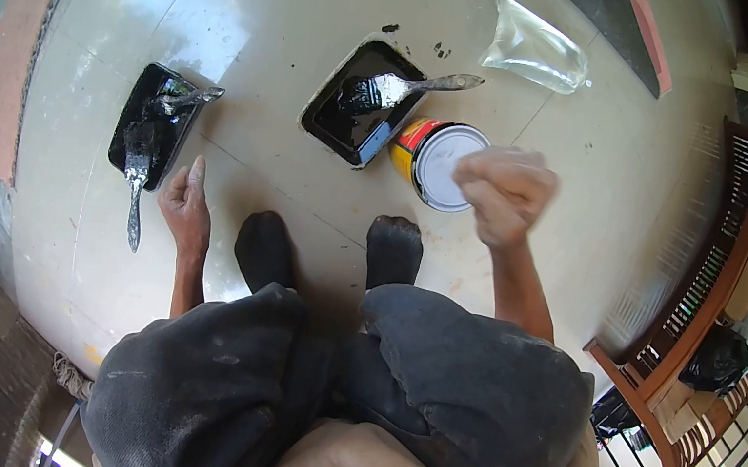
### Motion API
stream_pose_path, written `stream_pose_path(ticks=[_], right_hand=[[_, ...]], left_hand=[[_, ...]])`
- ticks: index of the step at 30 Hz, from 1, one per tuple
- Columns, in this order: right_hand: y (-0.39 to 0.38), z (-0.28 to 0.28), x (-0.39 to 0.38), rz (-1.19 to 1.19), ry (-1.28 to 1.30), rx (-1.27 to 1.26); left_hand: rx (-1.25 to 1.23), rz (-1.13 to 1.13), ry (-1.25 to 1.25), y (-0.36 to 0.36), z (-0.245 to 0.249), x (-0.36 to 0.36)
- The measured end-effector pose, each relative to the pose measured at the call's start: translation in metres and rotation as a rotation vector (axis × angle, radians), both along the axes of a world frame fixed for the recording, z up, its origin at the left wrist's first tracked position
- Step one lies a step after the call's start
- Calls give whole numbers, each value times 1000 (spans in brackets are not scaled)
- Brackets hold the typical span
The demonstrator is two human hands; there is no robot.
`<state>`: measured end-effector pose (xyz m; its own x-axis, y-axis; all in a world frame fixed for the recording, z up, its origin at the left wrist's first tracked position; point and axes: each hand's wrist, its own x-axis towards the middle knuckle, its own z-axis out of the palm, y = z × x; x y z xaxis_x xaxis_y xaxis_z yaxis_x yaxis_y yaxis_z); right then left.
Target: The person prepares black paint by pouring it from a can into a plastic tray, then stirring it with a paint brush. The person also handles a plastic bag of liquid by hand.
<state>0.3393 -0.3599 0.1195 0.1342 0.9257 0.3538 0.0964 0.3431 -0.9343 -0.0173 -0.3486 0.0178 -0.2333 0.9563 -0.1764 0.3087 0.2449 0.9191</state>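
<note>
My left hand (187,207) is beside the small black tray (117,153), one finger stretched out and nothing seen in it. Two paint-covered brushes lie in that tray, a lower paintbrush (136,184) and an upper paintbrush (191,99). My right hand (507,196) is closed like a fist and slightly blurred, at the right side of a paint can (448,162) with a pale lid. Whatever its fingers hold, if anything, is hidden. Left of the can sits a larger tray (319,116) of black paint, with a wide paintbrush (408,91) across it.
A clear plastic bag (536,48) lies on the tiled floor (270,28) beyond the can. Black drips mark the floor behind the larger tray. A wooden bench (728,303) holding cardboard and a black bag stands at right. My feet (394,252) are between the trays and my knees.
</note>
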Motion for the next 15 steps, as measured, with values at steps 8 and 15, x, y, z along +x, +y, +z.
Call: stream_pose_path(ticks=[8, 15], right_hand=[[1, -27, 8, -38, -12, -249], [10, -20, 3, -58, -164, -65]], left_hand=[[-1, 3, -25, -1, -5, -1], [4, -3, 31, -2, -12, -9]])
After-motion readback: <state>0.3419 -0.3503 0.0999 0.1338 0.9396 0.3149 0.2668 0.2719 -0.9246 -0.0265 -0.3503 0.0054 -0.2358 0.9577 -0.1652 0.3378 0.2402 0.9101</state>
